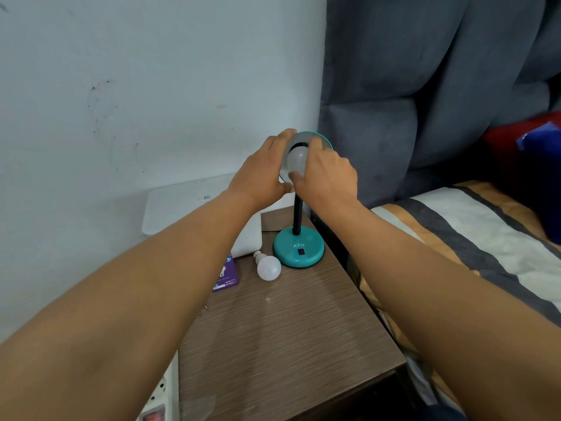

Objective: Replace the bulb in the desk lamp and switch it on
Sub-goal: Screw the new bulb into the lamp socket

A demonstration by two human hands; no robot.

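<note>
- The desk lamp stands at the back of a wood-grain bedside table, on a round, glossy teal base with a small black switch on its front.
- A black ribbed gooseneck rises from the base to a teal shade tipped toward the viewer.
- The left hand is curled around the shade's left rim, fingers over the top edge and thumb beneath.
- The right hand is wrapped around a frosted white bulb sitting in the mouth of the shade, fingertips on its smooth, rounded dome.
- A 2nd bulb, matte white with a metal screw cap, lies on its side on the table just left of the base.
- A purple carton lies flat near that bulb, partly behind the left forearm.
- A white, smooth-cornered box sits against the wall behind the table.
- A striped bedspread lies to the right, grey curtain behind.
- A white power strip shows at the bottom edge.
</note>
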